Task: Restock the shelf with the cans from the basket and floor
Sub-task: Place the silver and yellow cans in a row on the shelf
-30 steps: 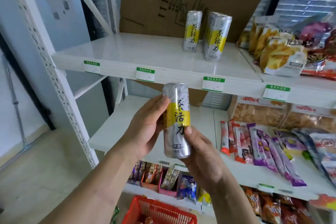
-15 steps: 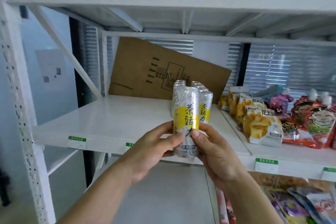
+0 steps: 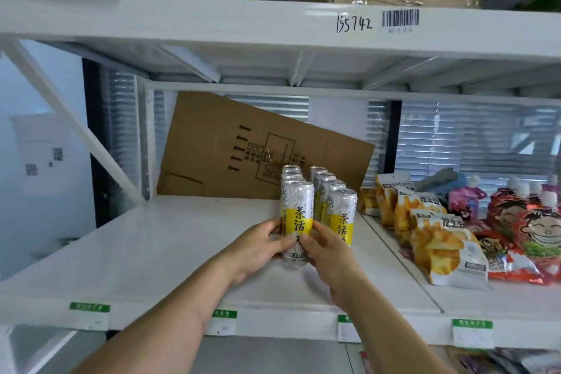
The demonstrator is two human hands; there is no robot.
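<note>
Seven cans (image 3: pixel 331 200) behind held can (image 3: pixel 297 215)

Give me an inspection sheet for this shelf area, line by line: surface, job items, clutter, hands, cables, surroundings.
Surface: white shelf, left part bare, green price tags on its front edge.
Job's things: silver-and-yellow held can, upright at the front of the left row; two rows of shelved cans behind and beside it.
Clutter: flattened cardboard sheet leaning at the back.
Grippers: left hand and right hand both grip the held can low down.
Cables: nothing seen.
Surroundings: snack bags to the right; upper shelf carrying boxes, with a barcode label.
</note>
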